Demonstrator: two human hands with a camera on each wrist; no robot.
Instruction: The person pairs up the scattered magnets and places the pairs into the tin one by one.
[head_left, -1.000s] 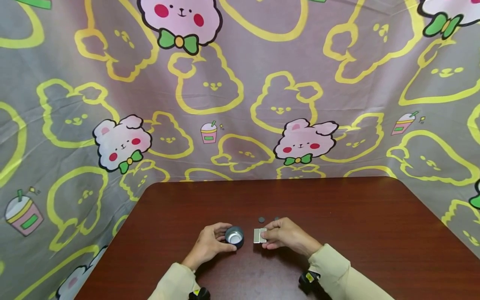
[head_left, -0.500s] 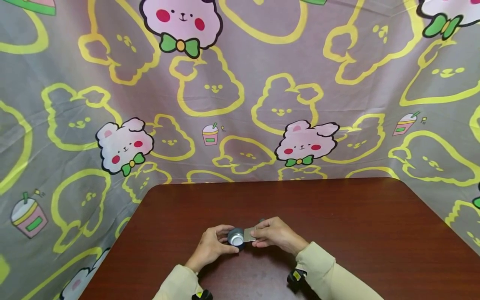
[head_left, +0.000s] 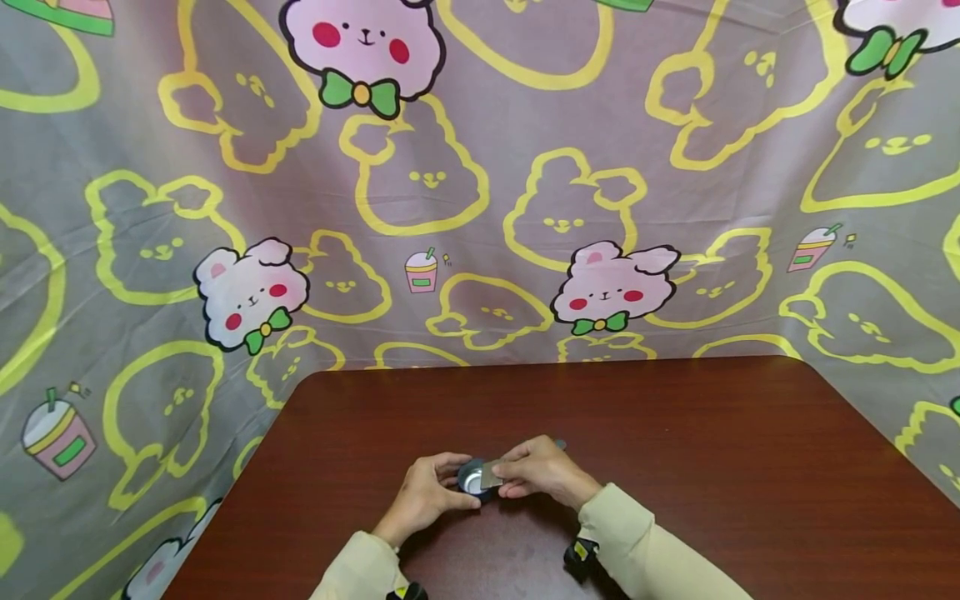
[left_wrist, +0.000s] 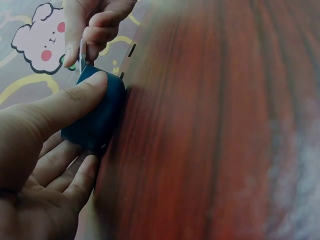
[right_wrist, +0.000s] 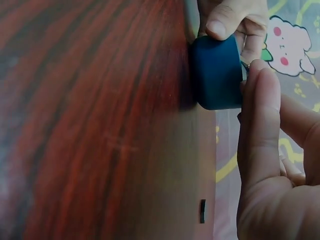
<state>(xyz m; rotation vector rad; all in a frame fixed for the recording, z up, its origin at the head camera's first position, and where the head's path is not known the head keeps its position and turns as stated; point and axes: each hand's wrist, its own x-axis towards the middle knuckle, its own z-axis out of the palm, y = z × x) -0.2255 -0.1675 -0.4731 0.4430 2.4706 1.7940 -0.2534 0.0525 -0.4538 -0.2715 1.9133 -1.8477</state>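
One dark cup point(left_wrist: 102, 114) | left hand point(head_left: 423, 498) pinching it | right hand point(head_left: 546, 471) pinching flat metal piece point(head_left: 490, 478) at cup's rim

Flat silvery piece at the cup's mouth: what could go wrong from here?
1. The flat silvery piece, pinched at one end by the right hand, might slip and drop into the cup.
2. The left hand holds the cup's side; a hard push might tip or slide it.
3. The right hand could knock the small dark object just behind it.
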